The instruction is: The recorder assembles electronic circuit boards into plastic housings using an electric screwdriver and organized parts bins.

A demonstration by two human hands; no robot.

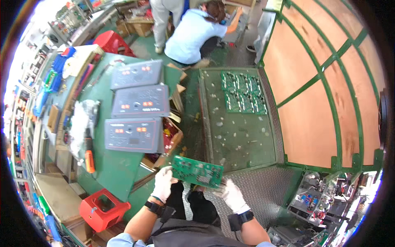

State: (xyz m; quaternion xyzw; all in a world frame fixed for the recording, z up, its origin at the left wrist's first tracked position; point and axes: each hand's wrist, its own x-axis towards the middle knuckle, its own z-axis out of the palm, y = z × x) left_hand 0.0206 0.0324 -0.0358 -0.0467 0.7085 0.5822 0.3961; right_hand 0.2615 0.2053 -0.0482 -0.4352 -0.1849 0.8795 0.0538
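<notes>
Near me, the left hand (pixel 163 184) and, apparently, the blurred right hand (pixel 233 196) grip a green circuit board (pixel 193 169) by opposite ends: a holding step, next needing level support.

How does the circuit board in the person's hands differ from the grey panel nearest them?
The circuit board is green; the panel is grey, marked partly in orange. The board is held between the left hand and right hand, while the panel lies on the table. Both are roughly rectangular.
</notes>
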